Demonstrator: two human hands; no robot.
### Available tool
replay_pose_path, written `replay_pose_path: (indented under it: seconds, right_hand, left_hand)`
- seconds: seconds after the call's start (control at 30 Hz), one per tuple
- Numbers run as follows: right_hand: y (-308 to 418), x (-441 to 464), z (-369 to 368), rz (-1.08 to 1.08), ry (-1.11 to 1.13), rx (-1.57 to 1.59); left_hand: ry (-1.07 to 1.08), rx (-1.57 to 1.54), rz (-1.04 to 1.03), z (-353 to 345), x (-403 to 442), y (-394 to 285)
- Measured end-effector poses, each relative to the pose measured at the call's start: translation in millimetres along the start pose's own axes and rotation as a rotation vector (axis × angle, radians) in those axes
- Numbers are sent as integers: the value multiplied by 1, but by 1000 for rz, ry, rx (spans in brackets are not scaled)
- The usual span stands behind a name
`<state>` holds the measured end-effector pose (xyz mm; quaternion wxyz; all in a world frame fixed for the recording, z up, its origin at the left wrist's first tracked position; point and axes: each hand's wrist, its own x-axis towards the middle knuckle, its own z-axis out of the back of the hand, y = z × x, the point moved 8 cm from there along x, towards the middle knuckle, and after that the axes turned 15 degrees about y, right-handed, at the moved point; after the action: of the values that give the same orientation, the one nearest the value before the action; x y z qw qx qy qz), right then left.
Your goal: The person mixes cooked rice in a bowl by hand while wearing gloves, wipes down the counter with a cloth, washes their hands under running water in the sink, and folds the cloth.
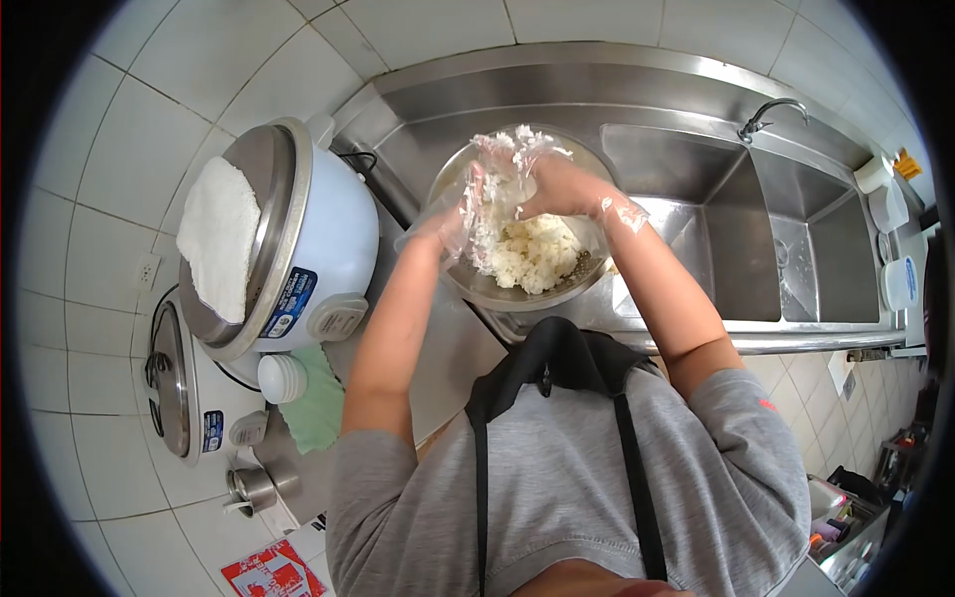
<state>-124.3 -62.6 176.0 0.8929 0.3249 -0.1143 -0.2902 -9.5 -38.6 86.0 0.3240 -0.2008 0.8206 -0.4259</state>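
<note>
White rice [537, 255] lies in a round metal bowl [507, 299] that has small holes in its side. Both my hands are inside the bowl in clear plastic gloves with rice stuck to them. My left hand [468, 204] is at the left of the rice, its fingers pointing up and partly covered by grains. From the right, my right hand [547, 181] reaches over the rice with fingers bent; rice clings around its fingertips. Glove plastic and rice hide much of the fingers of both hands.
Two rice cookers stand at the left, the larger one [343, 239] with a white cloth [219, 239] on its lid. Near them are white cups [283, 379] and a green cloth [314, 408]. A double sink [731, 234] with a faucet [761, 121] is at the right.
</note>
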Motion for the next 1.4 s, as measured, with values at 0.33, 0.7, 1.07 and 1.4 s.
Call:
replay_pose_path:
  seconds: [0.33,0.7,1.07,1.4]
  right_hand:
    - [-27,-2,-31,-292,285,-93]
    - [-31,0,-52,-369,439,-97]
    - [-41,10,-65,-221,282,-94]
    - [-62,1,-55,-363,124,41]
  left_hand:
    - [-42,-247,-31,4,1,0]
    - [-12,566,-159,48,-8,0]
    - [46,-266,-19,4,-5,5]
    - [0,-606,-598,17,4,-29]
